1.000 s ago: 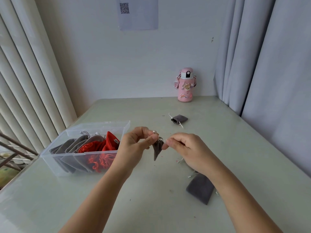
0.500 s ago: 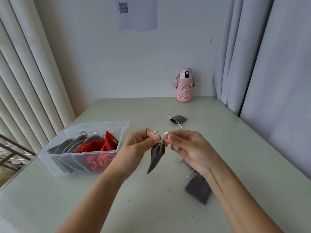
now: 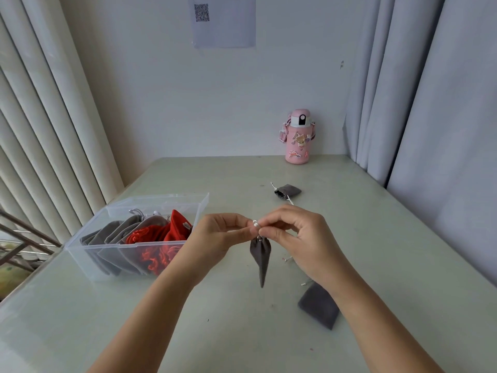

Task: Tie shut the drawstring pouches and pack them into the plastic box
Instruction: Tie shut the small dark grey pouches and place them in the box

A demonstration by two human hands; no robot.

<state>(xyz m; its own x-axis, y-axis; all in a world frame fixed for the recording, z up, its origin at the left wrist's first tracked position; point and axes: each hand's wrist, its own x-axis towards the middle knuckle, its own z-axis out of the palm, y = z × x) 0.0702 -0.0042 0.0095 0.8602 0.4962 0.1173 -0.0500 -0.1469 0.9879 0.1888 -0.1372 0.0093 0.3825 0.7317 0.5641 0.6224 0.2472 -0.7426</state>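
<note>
A small grey drawstring pouch [image 3: 260,258] hangs point-down in the air above the table's middle. My left hand [image 3: 215,238] and my right hand [image 3: 298,238] meet just above it, both pinching its white drawstring [image 3: 255,224] at the gathered mouth. The clear plastic box [image 3: 134,261] stands to the left, holding several grey pouches and red ones. A flat grey pouch [image 3: 318,305] lies on the table under my right forearm. Another grey pouch [image 3: 287,191] with loose white cords lies farther back.
A pink bottle [image 3: 297,138] stands at the table's far edge against the wall. Curtains hang along the right side and vertical blinds along the left. A sheet with a QR code [image 3: 223,20] is stuck on the wall.
The pouch, bunched and tilted between my fingers a second ago, now hangs straight down with its mouth drawn tight. Both hands have closed in over the drawstring.
</note>
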